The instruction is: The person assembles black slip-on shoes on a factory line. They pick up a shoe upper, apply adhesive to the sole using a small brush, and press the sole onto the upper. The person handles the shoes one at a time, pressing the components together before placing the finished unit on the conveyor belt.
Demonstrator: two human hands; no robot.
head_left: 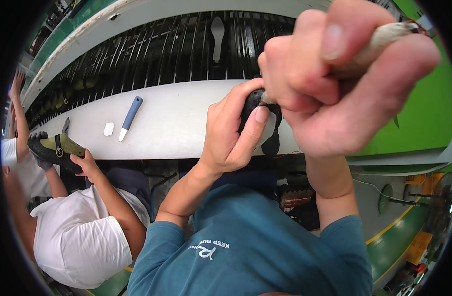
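My left hand is wrapped around a small black shoe and holds it up against the white ledge. Close to the camera, my right hand is clenched in a fist on a pale-handled tool. The tool's tip touches the top of the black shoe. My fingers hide most of the shoe.
A blue-handled tool and a small white lump lie on the ledge. Behind it runs a rack of dark bars carrying a pale sole shape. On the left, a person in a white shirt holds an olive and black shoe.
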